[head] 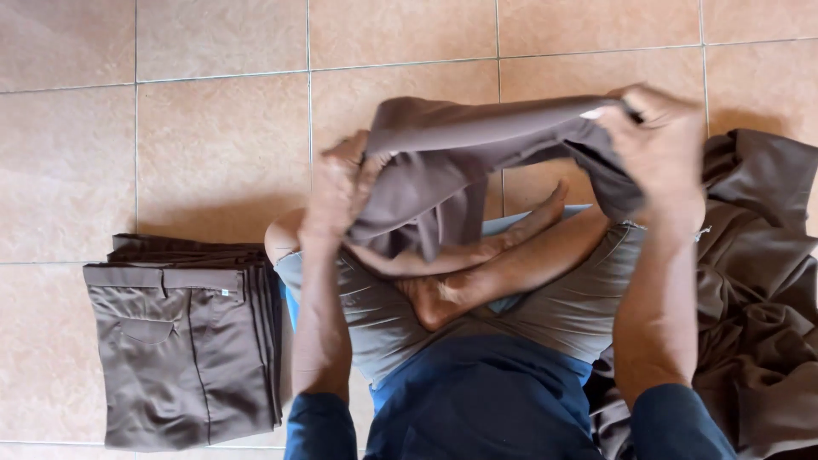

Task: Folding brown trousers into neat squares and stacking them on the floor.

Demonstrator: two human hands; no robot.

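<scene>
Our left hand (341, 183) and right hand (660, 140) each grip an end of the brown trousers (460, 162) above our crossed legs, folded trousers stack (183, 341) on the tiled floor (213, 128) at our left.

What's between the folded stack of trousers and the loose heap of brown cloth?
In the head view, the seated person lies between the folded stack and the loose heap: crossed legs and bare feet, with the left hand and right hand holding a brown garment above the lap.
</scene>
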